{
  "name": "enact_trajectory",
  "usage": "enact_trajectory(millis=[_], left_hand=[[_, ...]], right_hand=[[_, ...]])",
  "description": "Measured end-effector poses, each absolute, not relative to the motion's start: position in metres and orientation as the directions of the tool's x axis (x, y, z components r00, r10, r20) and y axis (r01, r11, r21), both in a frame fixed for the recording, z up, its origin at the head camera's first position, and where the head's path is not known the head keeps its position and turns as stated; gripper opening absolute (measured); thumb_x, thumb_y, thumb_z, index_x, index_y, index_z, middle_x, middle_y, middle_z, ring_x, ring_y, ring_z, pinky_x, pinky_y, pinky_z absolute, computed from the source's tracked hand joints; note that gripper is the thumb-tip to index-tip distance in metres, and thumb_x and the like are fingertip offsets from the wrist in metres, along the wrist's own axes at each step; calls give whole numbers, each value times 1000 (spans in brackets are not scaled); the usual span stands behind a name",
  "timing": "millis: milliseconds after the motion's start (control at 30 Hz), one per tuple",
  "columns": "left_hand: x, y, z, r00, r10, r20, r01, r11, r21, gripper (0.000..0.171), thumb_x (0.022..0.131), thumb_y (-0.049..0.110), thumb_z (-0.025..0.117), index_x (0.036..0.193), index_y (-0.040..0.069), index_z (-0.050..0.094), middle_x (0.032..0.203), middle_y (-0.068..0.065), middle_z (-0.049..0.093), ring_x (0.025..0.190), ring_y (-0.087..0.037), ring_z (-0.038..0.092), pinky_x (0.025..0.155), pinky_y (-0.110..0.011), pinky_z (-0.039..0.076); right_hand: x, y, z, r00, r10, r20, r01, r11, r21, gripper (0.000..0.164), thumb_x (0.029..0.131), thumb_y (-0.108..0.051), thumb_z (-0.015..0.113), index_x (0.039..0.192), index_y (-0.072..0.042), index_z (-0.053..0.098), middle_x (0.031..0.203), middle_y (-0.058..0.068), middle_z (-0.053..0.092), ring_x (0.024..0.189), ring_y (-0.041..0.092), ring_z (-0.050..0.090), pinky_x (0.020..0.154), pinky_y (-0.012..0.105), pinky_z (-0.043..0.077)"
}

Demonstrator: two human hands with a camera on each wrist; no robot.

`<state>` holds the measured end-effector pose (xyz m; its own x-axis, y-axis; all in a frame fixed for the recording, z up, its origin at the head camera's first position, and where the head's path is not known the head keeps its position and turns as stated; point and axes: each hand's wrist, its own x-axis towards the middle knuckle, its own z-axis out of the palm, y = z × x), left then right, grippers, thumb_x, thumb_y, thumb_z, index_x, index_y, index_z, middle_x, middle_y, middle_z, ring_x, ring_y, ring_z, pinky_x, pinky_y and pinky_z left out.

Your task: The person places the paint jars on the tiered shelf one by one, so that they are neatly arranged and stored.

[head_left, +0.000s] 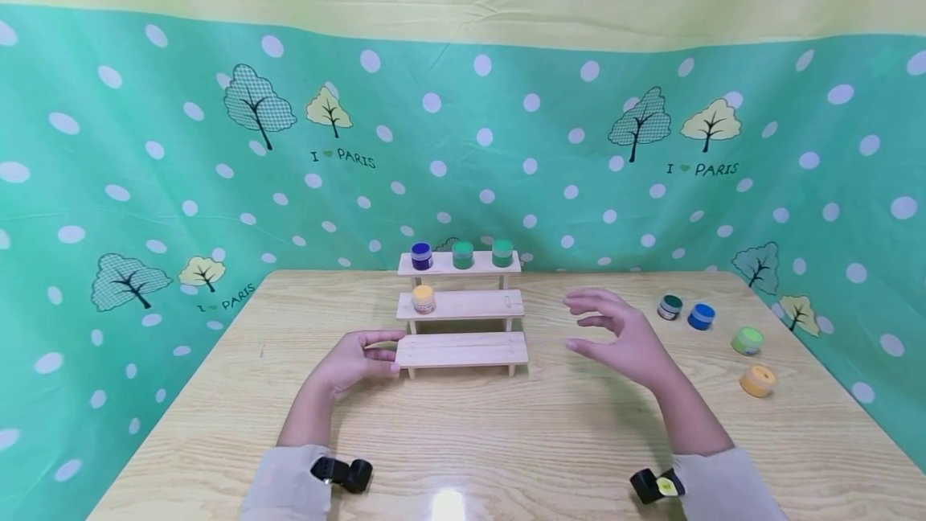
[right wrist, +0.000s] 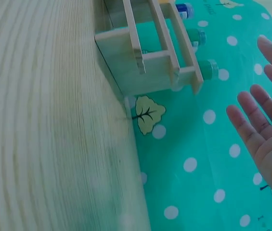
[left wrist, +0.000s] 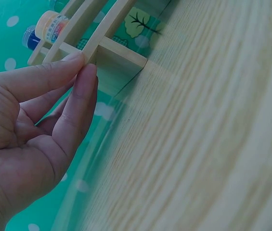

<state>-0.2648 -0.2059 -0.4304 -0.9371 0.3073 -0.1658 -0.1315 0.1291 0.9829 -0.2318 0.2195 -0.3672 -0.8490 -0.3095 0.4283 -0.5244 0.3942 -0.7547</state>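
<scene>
A three-tier wooden display rack (head_left: 461, 350) stands mid-table. My left hand (head_left: 359, 362) pinches the left end of its lowest step between thumb and fingers; the left wrist view shows the fingertips (left wrist: 86, 72) at the board's corner. Over the table to the right of the rack, my right hand (head_left: 615, 334) is held with fingers spread and nothing in them. On the top step sit a dark blue paint jar (head_left: 421, 256), a green jar (head_left: 462, 255) and another green jar (head_left: 502, 253). A light orange jar (head_left: 424, 299) is at the left of the middle step.
On the right of the table are a dark green jar (head_left: 669, 307), a blue jar (head_left: 701, 317), a light green jar (head_left: 747, 340) and an orange jar (head_left: 757, 381). A green dotted cloth (head_left: 550, 183) hangs behind the wooden table (head_left: 463, 441).
</scene>
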Motion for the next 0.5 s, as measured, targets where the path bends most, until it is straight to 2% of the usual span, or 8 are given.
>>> enact_trajectory(millis=[267, 500], left_hand=[[-265, -206, -431, -940, 297, -170, -133, 139, 981, 62, 76, -11, 73, 134, -6, 53, 118, -20, 63, 94, -19, 63, 79, -31, 57], [-265, -206, -431, -939, 298, -172, -136, 137, 981, 62, 76, -11, 73, 135, -6, 53, 119, -21, 63, 95, -19, 63, 80, -31, 57]], right_hand=[[-225, 235, -367, -843, -283, 457, -537, 414, -735, 50, 79, -6, 80, 126, -7, 63, 132, 6, 54, 111, 19, 57, 91, 24, 52], [-221, 252, -370, -823, -272, 499, -568, 394, -722, 51, 78, 3, 79, 125, -5, 63, 132, 11, 54, 111, 9, 57, 89, 22, 52]])
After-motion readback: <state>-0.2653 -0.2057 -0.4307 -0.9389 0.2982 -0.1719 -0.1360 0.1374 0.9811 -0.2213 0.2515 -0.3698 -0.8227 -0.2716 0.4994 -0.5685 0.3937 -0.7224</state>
